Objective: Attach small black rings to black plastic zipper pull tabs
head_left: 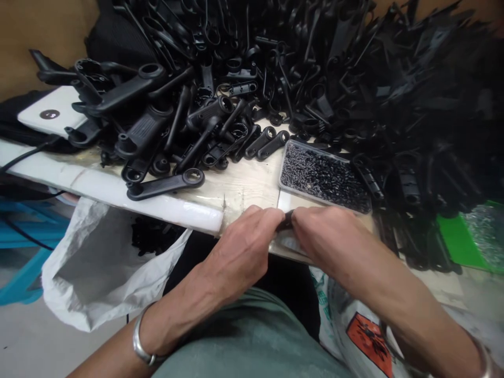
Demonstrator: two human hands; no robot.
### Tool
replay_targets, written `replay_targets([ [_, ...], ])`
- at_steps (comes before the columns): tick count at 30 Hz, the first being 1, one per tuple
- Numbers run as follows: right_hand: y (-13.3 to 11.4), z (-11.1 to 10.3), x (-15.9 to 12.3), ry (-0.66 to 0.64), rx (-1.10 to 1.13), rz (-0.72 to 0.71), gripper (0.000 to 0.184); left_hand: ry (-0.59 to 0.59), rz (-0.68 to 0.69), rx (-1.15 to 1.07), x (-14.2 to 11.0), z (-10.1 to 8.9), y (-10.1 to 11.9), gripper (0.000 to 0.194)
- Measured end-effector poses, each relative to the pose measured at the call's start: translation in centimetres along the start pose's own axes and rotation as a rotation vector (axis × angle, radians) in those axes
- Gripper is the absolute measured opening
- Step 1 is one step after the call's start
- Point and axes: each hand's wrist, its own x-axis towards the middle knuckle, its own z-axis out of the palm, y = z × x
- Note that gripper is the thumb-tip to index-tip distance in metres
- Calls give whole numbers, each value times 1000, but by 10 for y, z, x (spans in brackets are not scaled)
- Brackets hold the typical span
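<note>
Both my hands meet at the table's front edge, fingers closed on a small black plastic part (286,220). My left hand (252,236) grips its left side, and my right hand (326,231) pinches its right side. Most of the part is hidden by my fingers, so its full shape does not show. Just beyond my hands lies a clear shallow tray (281,176) full of tiny dark pieces, perhaps screws. To the left, one black plastic arm with a ring end (167,185) rests near the edge of the table.
A big heap of black plastic arms (220,63) covers the back of the table (252,184). At left sits a white box (51,113). Below hangs an open white sack (94,278) with black parts inside. A green tray (457,236) of small clear pieces stands right.
</note>
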Motion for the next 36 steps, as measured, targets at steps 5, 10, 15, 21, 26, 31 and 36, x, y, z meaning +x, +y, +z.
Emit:
replay_targets([
  [5, 4, -5, 6, -135, 136, 88, 33, -8, 122, 10, 1, -3, -1, 35],
  [10, -21, -5, 6, -95, -149, 136, 26, -30, 134, 16, 3, -3, -3, 30],
  [15, -5, -1, 4, -53, 26, 74, 25, -27, 151, 66, 4, -4, -2, 32],
  [21, 24, 1, -6, -44, 510, 84, 30, -66, 112, 180, 3, -8, 3, 37],
  [26, 23, 9, -18, 58, 689, 170, 26, -109, 95, 205, 5, -10, 6, 37],
  [31, 22, 15, -24, 108, 768, 195, 23, -165, 92, 272, 6, -13, 10, 48],
  [36, 22, 19, -26, 144, 829, 204, 23, -233, 125, 405, 6, -15, 14, 55],
])
